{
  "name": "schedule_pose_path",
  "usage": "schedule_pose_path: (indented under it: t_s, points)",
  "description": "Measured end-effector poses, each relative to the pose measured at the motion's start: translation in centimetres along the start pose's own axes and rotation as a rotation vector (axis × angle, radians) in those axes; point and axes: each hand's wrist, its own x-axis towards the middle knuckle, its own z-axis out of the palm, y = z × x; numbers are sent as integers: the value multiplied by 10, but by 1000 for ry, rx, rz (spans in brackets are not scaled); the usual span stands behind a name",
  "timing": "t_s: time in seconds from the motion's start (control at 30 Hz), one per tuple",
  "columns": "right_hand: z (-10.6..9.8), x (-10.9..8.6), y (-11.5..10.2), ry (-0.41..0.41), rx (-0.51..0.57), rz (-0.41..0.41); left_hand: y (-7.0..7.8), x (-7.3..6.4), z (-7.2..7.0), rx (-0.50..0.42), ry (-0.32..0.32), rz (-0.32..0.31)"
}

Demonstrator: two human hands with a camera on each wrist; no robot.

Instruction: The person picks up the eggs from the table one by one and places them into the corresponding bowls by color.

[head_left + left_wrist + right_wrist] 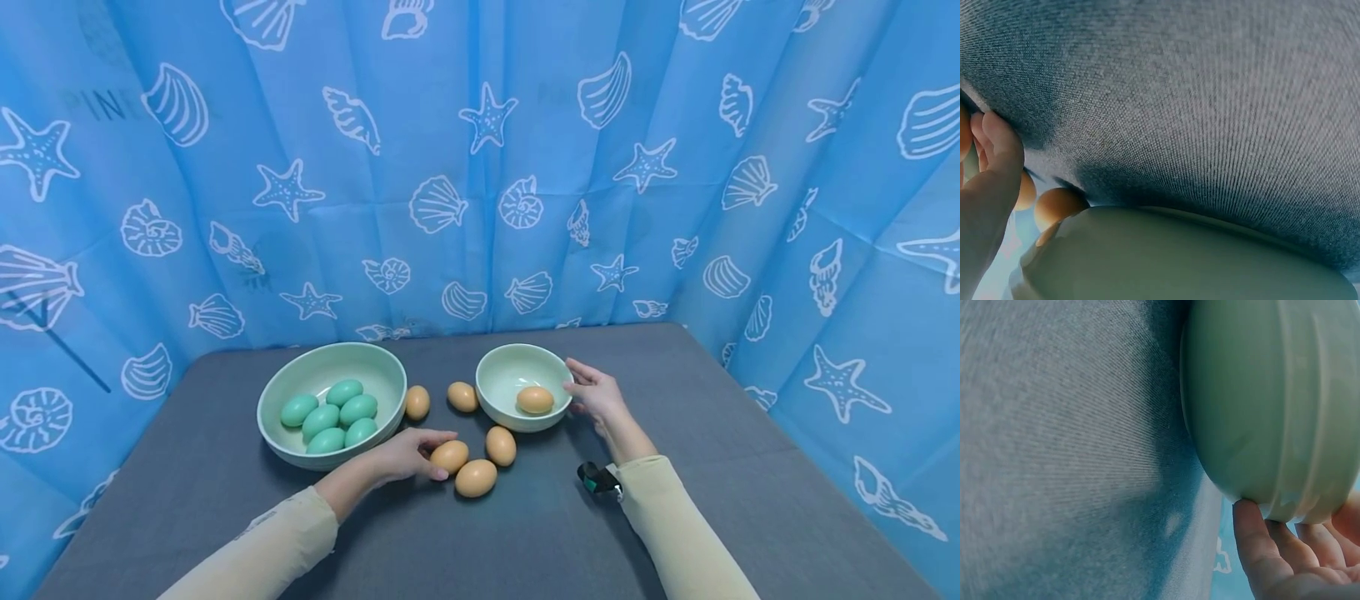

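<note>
My left hand (411, 454) has its thumb and fingers around a brown egg (449, 457) on the table. Right beside it lie two more brown eggs, one nearer (476, 478) and one farther right (501, 446). At the rim of the small pale green bowl (489, 392), my right hand (596, 393) holds the right side. The right wrist view shows its fingertips (1249, 515) against the bowl's outer wall (1241, 400), with the thumb near the rim. One brown egg (535, 400) lies inside that bowl.
A larger pale green bowl (273, 400) at the left holds several green eggs (322, 421). Between the bowls lie two brown eggs, one left (417, 402) and one right (462, 397). Grey cloth (525, 542) covers the table; a blue shell-patterned curtain (450, 167) hangs behind.
</note>
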Motion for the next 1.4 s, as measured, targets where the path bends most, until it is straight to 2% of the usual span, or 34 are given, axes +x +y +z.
schedule_pose_path:
  t_s: [0.33,0.63,0.83,1.1,1.4]
  points:
    - [1,-1,0,6,-5,6,2,1,5,-18,70,-56]
    - [0,-2,0,-5,1,-4,1,2,5,-36,85,-65]
    - [0,-3,0,-10,0,0,0,2,7,-61,106,-93]
    - [0,-2,-2,-4,1,10,4,2,7,-65,130,-103]
    - [-1,-2,-1,-8,5,13,14,3,3,-94,178,-70]
